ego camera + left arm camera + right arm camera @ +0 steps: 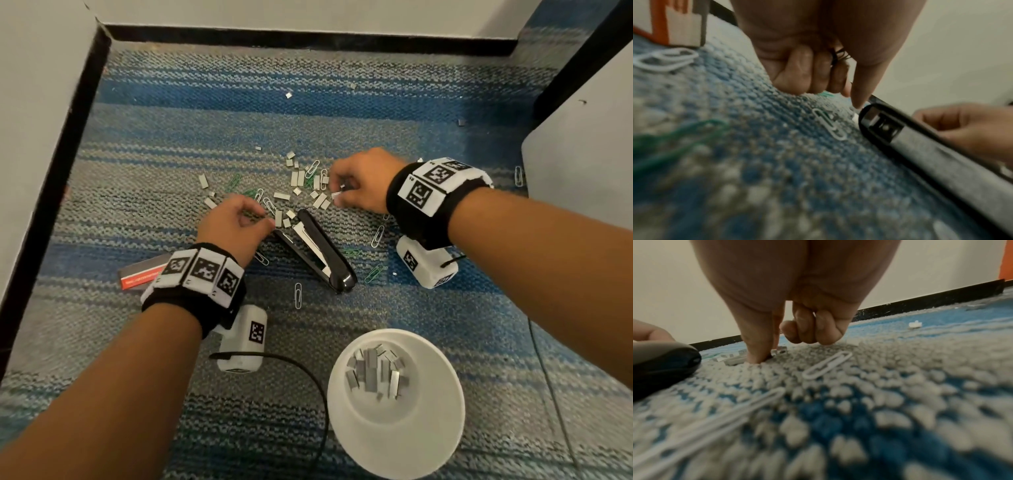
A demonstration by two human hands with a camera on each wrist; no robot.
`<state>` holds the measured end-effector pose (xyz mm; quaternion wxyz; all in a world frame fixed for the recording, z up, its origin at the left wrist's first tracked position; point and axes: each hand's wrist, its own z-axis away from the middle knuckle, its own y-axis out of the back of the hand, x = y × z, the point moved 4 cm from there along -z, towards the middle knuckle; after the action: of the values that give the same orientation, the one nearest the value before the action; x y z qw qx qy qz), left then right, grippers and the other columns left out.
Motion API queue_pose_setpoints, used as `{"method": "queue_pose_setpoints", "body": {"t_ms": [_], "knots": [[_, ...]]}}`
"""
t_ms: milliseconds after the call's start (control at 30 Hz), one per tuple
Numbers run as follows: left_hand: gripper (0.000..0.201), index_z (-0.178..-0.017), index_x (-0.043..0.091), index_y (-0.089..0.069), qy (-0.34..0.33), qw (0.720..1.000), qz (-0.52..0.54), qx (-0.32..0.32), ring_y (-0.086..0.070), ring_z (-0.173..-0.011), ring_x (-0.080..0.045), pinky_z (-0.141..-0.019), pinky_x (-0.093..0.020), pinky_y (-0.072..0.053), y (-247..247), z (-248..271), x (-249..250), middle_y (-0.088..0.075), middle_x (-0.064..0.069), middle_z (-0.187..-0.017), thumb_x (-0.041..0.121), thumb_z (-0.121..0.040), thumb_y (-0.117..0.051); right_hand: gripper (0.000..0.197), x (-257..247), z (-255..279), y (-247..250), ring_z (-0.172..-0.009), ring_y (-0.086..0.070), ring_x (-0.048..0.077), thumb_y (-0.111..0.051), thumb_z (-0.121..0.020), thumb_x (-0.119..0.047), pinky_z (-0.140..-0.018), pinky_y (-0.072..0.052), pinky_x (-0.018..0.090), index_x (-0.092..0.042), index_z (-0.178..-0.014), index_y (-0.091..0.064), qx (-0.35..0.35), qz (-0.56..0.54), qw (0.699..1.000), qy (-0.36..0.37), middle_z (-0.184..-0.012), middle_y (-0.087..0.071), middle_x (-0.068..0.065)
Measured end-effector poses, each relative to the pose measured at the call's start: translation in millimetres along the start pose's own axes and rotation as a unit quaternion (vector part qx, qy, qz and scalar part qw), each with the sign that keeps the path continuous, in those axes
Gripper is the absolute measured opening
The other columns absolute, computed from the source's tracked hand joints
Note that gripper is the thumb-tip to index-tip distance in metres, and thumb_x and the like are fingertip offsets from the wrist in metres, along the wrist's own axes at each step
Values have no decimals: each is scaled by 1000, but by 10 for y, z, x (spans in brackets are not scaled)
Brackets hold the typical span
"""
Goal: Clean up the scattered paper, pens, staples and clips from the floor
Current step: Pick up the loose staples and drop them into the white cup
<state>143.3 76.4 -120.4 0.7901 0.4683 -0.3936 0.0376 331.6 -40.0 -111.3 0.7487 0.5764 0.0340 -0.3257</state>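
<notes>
Both hands work the staples (pixel 301 178) at 12 o'clock: right hand (pixel 363 181) pinches one for the bowl (pixel 442 442); left hand (pixel 236 222) curled, contents unclear.

carpet: looped woven floor carpet (pixel 428 113) in bands of blue and grey-beige, speckled like tweed
stapler: glossy black plastic stapler (pixel 329 260) with a silver metal channel
staples: silver-grey metal staple strips (pixel 298 178), scattered just beyond the stapler's far end
clips: white wire paper clips (pixel 377 236) and green wire paper clips (pixel 373 273), around the stapler
cup: plain white round paper cup (pixel 442 421), nearer than the stapler, grey staples inside
box: red and grey flat staple box (pixel 140 275), left of the stapler
skirting: black baseboard strip (pixel 308 36) under an off-white wall
wristbands: black fabric wristbands (pixel 205 274) with white squares bearing black pixel patterns
</notes>
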Motion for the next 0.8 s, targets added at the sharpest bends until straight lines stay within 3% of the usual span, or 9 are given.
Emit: {"method": "queue_pose_setpoints", "body": {"t_ms": [100, 233, 367, 467, 500, 567, 633, 700, 800], "knots": [[9, -90, 28, -63, -35, 995, -96, -22, -46, -53, -12, -51, -24, -35, -15, 29, 35, -49, 3, -58, 26, -82, -66, 13, -19, 31, 10, -75, -52, 17, -65, -82, -33, -69, -40, 26, -23, -90, -61, -1, -8, 1000, -15, -66, -48, -12], [32, -116, 32, -59, -90, 985, -148, -22, -47, -64, -15, -71, -26, -43, 5, 66, 135, -52, 1, -69, 23, -85, -63, 9, -12, 162, 119, -61, -46, 12, -55, -87, -25, -58, -36, 26, -21, -79, -53, 19, -209, 974, -83, -67, -50, -8], [30, -118, 32, -59, -158, 956, -238, -62, -58, -81, -26, -78, -35, -51, 13, 49, 276, -66, -8, -95, 23, -90, -56, 6, -72, 320, 165, -44, -31, 16, -42, -61, -13, -44, -24, 21, -13, -68, -44, -2, -487, 867, -105, -60, -45, 7], [21, -109, 27, -60, -151, 961, -223, -59, -49, -67, -19, -68, -30, -47, 44, 19, 287, -48, 7, -64, 27, -88, -59, 11, -115, 455, 201, -44, -27, 13, -38, -58, -11, -43, -19, 20, -12, -68, -42, -16, -606, 789, -102, -58, -42, 4], [18, -104, 26, -60, -147, 967, -203, -44, -47, -61, -17, -62, -28, -43, 70, 17, 280, -43, 9, -60, 27, -86, -61, 4, -125, 503, 211, -44, -26, 12, -42, -64, -13, -41, -19, 19, -13, -68, -41, -19, -626, 773, -103, -58, -41, 2], [6, -90, 29, -60, -104, 988, -116, 2, -43, -55, -11, -54, -24, -34, 146, 13, 210, -42, 7, -59, 29, -85, -62, 16, -111, 603, 214, -43, -25, 10, -45, -82, -19, -39, -17, 19, -16, -67, -39, -19, -647, 753, -118, -55, -36, -2], [13, -74, 29, -56, 2, 996, 84, 16, -39, -50, -11, -48, -21, -34, 235, 49, 116, -40, 4, -58, 28, -86, -59, 26, -100, 719, 200, -42, -23, 8, -41, -93, -23, -39, -13, 20, -18, -68, -38, -13, -643, 755, -127, -54, -31, -5], [26, -63, 22, -49, 127, 946, 299, -12, -32, -38, -8, -39, -13, -27, 251, 178, 81, -35, 6, -50, 23, -88, -46, 27, -113, 874, 187, -41, -23, 7, -42, -95, -25, -39, -10, 19, -19, -69, -39, -12, -627, 769, -127, -52, -32, -6], [26, -60, 21, -39, 179, 902, 385, -80, -28, -31, -6, -37, -8, -20, 237, 477, 156, -32, 6, -45, 19, -85, -33, 28, -167, 1123, 115, -43, -26, 8, -41, -97, -27, -37, -14, 17, -18, -71, -43, -15, -625, 771, -126, -53, -35, -4]]}}
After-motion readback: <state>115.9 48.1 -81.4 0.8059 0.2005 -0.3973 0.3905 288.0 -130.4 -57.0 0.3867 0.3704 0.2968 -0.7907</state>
